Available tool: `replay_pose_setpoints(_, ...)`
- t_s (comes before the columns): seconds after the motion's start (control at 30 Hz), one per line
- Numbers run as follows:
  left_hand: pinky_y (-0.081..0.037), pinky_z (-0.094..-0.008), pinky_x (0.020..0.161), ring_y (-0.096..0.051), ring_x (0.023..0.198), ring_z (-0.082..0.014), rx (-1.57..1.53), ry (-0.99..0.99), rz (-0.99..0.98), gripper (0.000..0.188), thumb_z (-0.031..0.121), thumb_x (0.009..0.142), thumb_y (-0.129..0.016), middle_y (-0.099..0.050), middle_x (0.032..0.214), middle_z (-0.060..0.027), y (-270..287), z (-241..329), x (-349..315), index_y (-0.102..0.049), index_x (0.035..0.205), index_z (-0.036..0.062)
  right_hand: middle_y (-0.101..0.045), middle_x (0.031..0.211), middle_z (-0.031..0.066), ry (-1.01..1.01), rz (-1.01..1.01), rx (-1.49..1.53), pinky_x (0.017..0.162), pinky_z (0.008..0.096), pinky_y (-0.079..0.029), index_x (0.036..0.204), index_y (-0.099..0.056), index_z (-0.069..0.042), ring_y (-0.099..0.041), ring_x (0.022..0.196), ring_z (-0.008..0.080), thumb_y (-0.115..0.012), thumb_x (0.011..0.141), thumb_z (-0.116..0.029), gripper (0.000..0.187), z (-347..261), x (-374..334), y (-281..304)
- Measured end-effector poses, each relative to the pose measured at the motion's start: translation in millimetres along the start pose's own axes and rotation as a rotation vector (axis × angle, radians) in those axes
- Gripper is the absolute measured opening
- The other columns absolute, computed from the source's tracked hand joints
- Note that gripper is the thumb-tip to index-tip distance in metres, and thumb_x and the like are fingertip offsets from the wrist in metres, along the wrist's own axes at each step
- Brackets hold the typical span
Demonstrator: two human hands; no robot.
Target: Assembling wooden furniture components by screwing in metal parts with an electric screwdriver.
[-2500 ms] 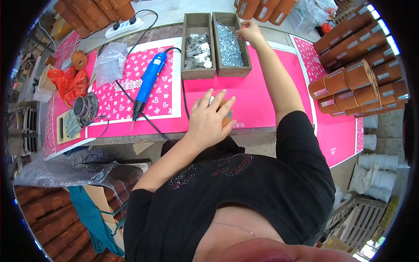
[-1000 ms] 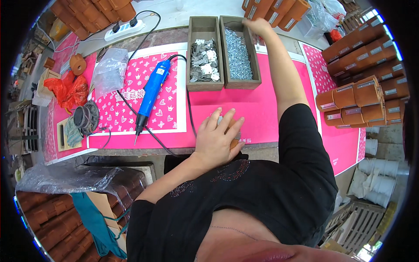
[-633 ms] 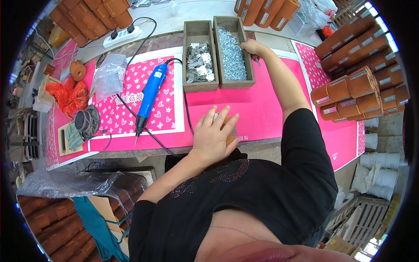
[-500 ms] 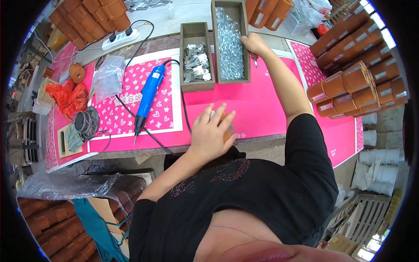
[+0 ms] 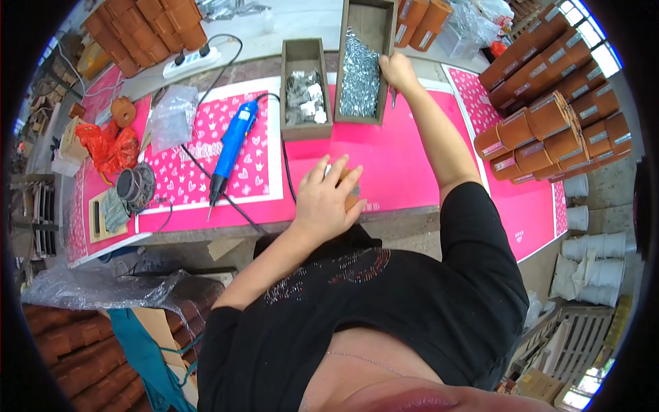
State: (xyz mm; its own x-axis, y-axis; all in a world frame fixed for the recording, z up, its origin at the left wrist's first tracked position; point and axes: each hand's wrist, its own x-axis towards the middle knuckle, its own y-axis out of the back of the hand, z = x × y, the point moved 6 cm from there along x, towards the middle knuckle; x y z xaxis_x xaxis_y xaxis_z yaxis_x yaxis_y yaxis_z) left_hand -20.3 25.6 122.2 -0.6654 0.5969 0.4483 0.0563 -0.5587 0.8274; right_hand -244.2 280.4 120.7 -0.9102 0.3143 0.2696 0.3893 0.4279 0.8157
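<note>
My left hand [image 5: 324,207] lies over a small brown piece [image 5: 353,195] with a silvery part, near the table's front edge. Its fingers are spread and curve over the piece, hiding most of it. With closed fingers my right hand [image 5: 399,71] grips the right wall of a long grey-brown box [image 5: 342,103] of shiny screws [image 5: 361,79]. A thin dark tool [image 5: 393,98] shows just below that hand; whether I touch it cannot be told. Left of this box stands a second box [image 5: 306,130] of small metal plates [image 5: 307,101].
A blue electric screwdriver [image 5: 235,141] with a black cord lies left on the pink table [image 5: 405,151]. Near it are a clear plastic bag [image 5: 173,118], a red bag [image 5: 110,152] and a power strip [image 5: 192,63]. Brown cylindrical pieces [image 5: 539,141] are stacked at right; more stacks [image 5: 145,31] stand far left.
The screws now sit lower in their box, and more of its bare far end shows. My right hand stays on the box wall, my left over the brown piece. The whole view shifts slightly.
</note>
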Motion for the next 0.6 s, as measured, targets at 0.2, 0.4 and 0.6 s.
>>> replay_pose_setpoints(0.2,-0.044,-0.0442,0.084,-0.046,0.109,-0.0368,-0.012,-0.004,0.027,0.049,0.034,0.07,-0.066,-0.05,0.119,-0.0126,1.8,-2.1,4.5,-0.056,0.114,0.0134,-0.054,0.083,0.0376,-0.062,-0.085,0.011,0.083,0.0459,-0.042,0.088,-0.058,0.013,-0.056,0.089,0.0466,-0.044,0.078,-0.03,0.046,-0.3,-3.3,2.3)
replay_pose_setpoints(0.4,-0.044,-0.0441,0.083,-0.047,0.109,-0.0366,-0.019,0.01,0.017,0.049,0.034,0.07,-0.066,-0.051,0.119,-0.0126,1.4,-0.8,2.3,-0.057,0.113,0.0133,-0.054,0.096,0.0373,-0.002,-0.098,0.006,0.091,0.0438,-0.04,0.095,-0.058,0.012,-0.052,0.099,0.0462,-0.045,0.077,-0.031,0.049,3.9,6.9,-6.3)
replay_pose_setpoints(0.6,-0.044,-0.0438,0.082,-0.047,0.108,-0.0362,-0.02,-0.002,0.03,0.05,0.034,0.07,-0.067,-0.051,0.118,-0.013,1.8,-2.4,4.0,-0.057,0.113,0.0126,-0.056,0.092,0.034,0.048,-0.097,-0.066,0.086,0.0438,-0.042,0.091,-0.06,0.008,-0.054,0.096,0.0448,-0.044,0.077,-0.034,0.047,7.2,11.8,-9.4)
